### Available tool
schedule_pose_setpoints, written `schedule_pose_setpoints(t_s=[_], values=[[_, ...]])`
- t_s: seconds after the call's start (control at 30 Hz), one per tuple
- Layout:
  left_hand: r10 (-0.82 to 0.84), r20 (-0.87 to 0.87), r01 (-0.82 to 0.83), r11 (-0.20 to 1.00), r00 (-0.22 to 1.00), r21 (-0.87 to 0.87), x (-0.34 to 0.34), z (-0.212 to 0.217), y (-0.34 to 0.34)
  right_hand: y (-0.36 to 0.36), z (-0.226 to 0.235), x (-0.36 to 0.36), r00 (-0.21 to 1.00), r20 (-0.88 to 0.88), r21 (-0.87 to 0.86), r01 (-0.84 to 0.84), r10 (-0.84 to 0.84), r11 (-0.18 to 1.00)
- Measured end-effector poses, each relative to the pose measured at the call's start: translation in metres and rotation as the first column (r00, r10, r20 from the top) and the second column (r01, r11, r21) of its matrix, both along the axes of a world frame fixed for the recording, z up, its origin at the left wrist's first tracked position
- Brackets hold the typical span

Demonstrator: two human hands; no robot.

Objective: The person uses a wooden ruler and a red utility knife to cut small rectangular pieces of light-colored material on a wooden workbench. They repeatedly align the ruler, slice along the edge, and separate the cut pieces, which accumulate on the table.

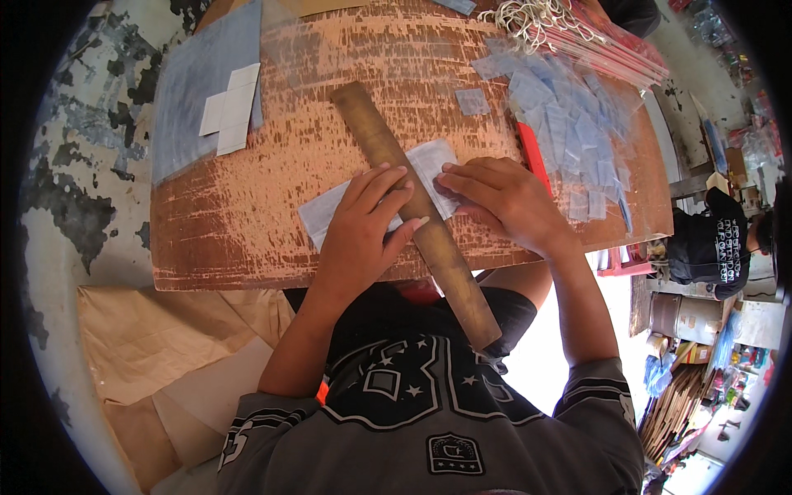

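Note:
A long, flat brown wooden straightedge (363, 124) lies slantwise across a pale translucent plastic sheet (323, 213), its near end jutting past the table edge toward my lap. My left hand (367, 210) holds the straightedge down, fingertips and thumb pressed on its top. Just right of it, my right hand (499, 198) has its fingers drawn together on the part of the sheet that shows there. Its fingertips cover the sheet's edge. Beside my right wrist lies a red flat-sided tool (533, 158), whose kind I cannot make out.
Many small bluish plastic pieces (569, 124) are heaped on the right of the worn wooden table (239, 239). One square piece (472, 101) lies apart. White cut pieces (235, 111) rest on bluish sheets (186, 99) at left. White cords (536, 21) lie far right. Another person (708, 243) is at right.

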State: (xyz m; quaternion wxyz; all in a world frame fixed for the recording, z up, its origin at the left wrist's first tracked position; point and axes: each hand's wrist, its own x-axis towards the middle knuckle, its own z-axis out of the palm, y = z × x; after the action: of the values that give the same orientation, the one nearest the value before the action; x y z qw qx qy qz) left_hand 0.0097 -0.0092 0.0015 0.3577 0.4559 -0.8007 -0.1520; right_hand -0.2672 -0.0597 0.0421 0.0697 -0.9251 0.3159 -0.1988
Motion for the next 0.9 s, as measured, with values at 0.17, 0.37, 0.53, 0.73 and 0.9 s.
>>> schedule_pose_setpoints(t_s=[0.17, 0.37, 0.53, 0.73, 0.9], values=[[0.004, -0.027, -0.004, 1.0, 1.0, 0.017, -0.001, -0.002, 0.0, -0.005, -0.003, -0.004, 0.999, 0.047, 0.024, -0.021, 0.02, 0.999], [-0.003, -0.035, 0.003, 1.0, 0.999, 0.005, -0.001, -0.002, 0.001, -0.008, -0.008, -0.005, 0.993, 0.11, 0.104, 0.035, -0.046, 0.994], [-0.002, -0.034, 0.003, 1.0, 0.999, 0.015, 0.0, -0.002, 0.001, -0.001, -0.008, 0.01, 0.953, 0.219, 0.18, 0.172, -0.21, 0.969], [0.007, -0.036, -0.006, 1.0, 0.999, 0.031, -0.001, 0.0, 0.002, -0.003, -0.001, 0.026, 0.804, 0.336, 0.556, 0.252, -0.491, 0.792], [0.002, -0.043, -0.001, 1.0, 0.999, 0.027, -0.001, -0.001, 0.001, -0.024, -0.016, 0.029, 0.673, 0.506, 0.553, 0.226, -0.539, 0.802]])
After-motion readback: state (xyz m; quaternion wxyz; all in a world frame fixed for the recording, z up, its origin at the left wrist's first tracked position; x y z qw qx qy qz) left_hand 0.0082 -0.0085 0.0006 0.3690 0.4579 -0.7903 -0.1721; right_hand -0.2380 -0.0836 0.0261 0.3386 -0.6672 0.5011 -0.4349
